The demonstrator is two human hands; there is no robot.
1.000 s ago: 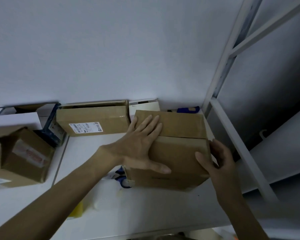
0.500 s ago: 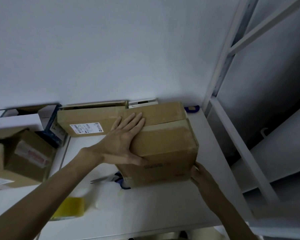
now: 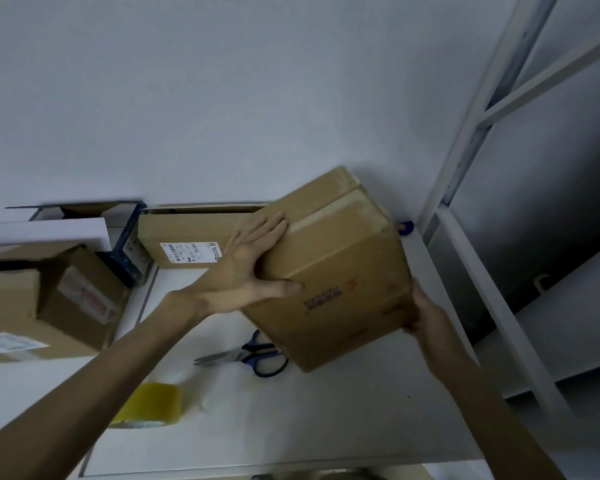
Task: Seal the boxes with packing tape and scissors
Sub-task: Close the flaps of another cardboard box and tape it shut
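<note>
Two hands hold tilted rectangular cardboard box.

A white table stands beside a grey metal rack

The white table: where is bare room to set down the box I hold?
The widest bare patch of the table lies at the front right, between the scissors and the rack frame. A smaller one lies between the labelled box at the wall and the scissors. The left side is crowded with stacked boxes; the tape roll takes the front left.
</note>
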